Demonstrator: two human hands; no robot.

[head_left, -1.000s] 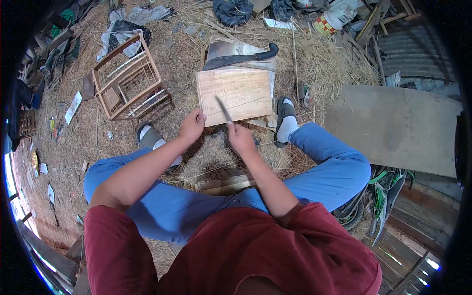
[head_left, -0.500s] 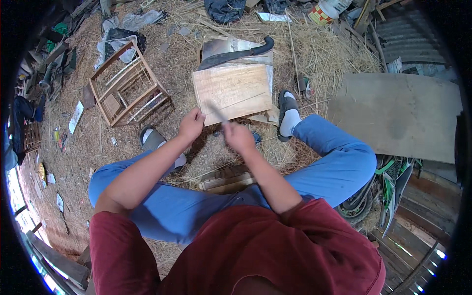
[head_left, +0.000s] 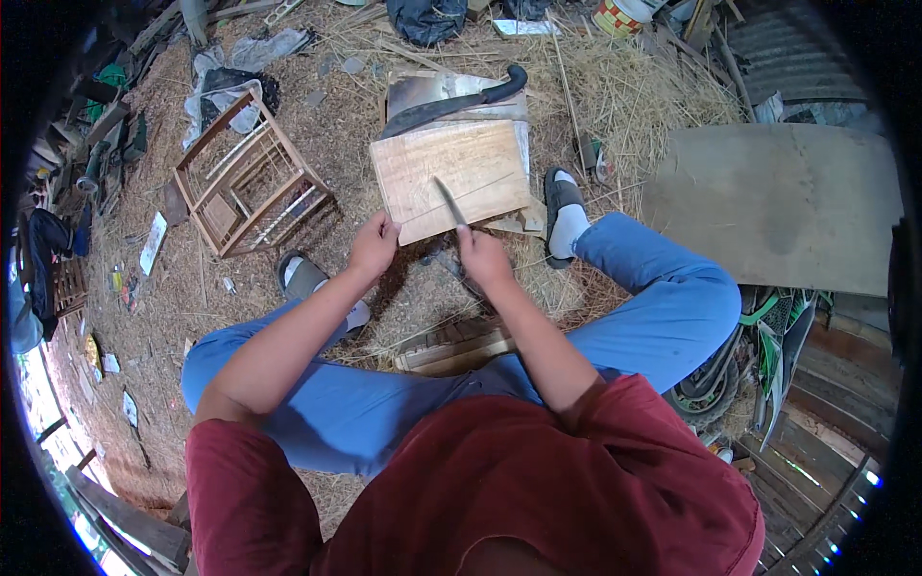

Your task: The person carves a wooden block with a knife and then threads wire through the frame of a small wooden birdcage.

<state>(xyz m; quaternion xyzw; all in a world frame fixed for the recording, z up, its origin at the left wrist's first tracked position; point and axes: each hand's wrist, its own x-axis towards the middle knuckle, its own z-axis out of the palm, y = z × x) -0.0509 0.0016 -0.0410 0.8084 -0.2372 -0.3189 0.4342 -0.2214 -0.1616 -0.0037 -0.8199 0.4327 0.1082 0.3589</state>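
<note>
A pale wooden board (head_left: 451, 158) lies on the ground between my feet. My left hand (head_left: 374, 243) is closed at its near left corner, fingers pinched on the end of what looks like a thin stick (head_left: 490, 183), which slants across the board to the right. The pinched end itself is hidden by the fingers. In my right hand (head_left: 484, 257) is a knife (head_left: 448, 200), gripped by the handle, its blade pointing up and left over the board. Just beyond, a large black-handled machete (head_left: 447, 110) rests across the board's far side.
A wooden frame with thin bars, like a cage (head_left: 252, 182), stands at the left. A flat grey-brown sheet (head_left: 768, 206) lies at the right. A wood block (head_left: 456, 348) sits between my legs. Black plastic bags (head_left: 427, 19) and a bucket (head_left: 622, 16) are at the back.
The knife has swung from a blurred position near my left hand to the right, its blade now steady over the board. My left hand stays at the board's corner.
</note>
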